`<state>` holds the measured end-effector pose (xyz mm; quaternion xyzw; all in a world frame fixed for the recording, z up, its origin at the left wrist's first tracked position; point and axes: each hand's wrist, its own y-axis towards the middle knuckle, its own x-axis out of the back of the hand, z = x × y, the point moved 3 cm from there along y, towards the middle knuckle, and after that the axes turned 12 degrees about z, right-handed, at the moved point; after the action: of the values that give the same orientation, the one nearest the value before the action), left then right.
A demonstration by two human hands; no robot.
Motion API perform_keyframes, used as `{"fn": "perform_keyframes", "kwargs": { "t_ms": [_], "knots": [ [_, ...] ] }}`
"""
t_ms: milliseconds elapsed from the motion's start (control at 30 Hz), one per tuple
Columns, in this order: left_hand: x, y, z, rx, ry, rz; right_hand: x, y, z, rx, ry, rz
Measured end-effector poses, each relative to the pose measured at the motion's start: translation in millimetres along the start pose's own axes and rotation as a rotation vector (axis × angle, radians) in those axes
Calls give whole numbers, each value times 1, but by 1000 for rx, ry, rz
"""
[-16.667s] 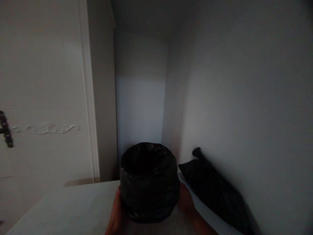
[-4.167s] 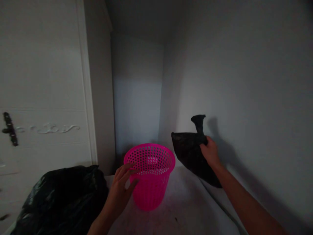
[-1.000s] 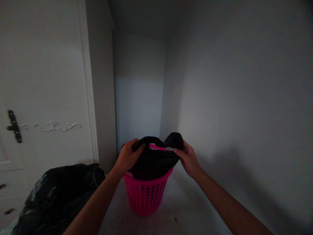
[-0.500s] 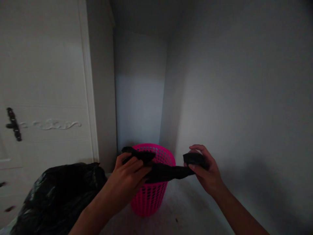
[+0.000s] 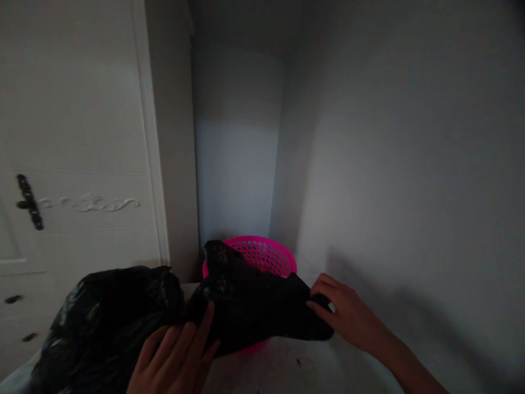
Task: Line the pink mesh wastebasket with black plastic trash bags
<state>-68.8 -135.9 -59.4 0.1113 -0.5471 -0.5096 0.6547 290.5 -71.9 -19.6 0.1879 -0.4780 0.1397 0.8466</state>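
A black plastic bag (image 5: 262, 309) stretches between my hands, spread out in front of a pink perforated basket (image 5: 274, 257). At the bag's right end, my right hand (image 5: 342, 309) pinches the plastic between thumb and fingers. My left hand (image 5: 176, 355) has the bag's near left edge, its index finger lying extended along the plastic. A crumpled part of the bag rises over the basket's left rim. Most of the basket's front is hidden behind the plastic.
To the left stands another crumpled black bag (image 5: 110, 328), bulky with its mouth open. Behind it is a white cabinet (image 5: 90, 126) with dark handles (image 5: 29, 202). A grey wall (image 5: 389, 164) runs along the right, meeting the pale floor (image 5: 320, 366).
The bundled bag has been unfolded into a wider sheet. My left hand moved down and left, and my right hand came lower. The plastic now covers more of the basket.
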Motion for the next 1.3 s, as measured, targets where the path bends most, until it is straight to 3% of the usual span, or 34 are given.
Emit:
{"fn": "perform_keyframes", "kwargs": {
  "t_ms": [167,367,433,533,667,733,867,933,1000,1167,1233,1300],
  "knots": [
    [20,16,13,-34,-70,16,20,6,0,-48,120,-309],
    [-15,21,25,186,-138,226,29,6,-1,-79,584,-495],
    [-28,31,34,211,-242,284,28,9,2,-56,649,-406],
    [-43,60,47,257,-364,447,25,16,9,-11,669,-152],
    [-53,111,59,389,-316,603,20,21,12,43,625,110],
    [-61,131,59,336,-359,737,17,24,10,43,559,139],
    [-77,150,54,154,-766,937,13,32,5,42,403,66],
    [-77,151,56,147,-866,874,11,35,2,53,349,11],
    [-69,145,60,228,-834,712,10,35,-3,56,345,-75],
    [-37,93,72,686,-735,348,6,28,-18,5,542,-151],
    [-35,68,73,806,-879,266,5,29,-22,17,560,-168],
    [-40,47,70,836,-1121,279,4,34,-26,25,538,-207]
  ]
}}
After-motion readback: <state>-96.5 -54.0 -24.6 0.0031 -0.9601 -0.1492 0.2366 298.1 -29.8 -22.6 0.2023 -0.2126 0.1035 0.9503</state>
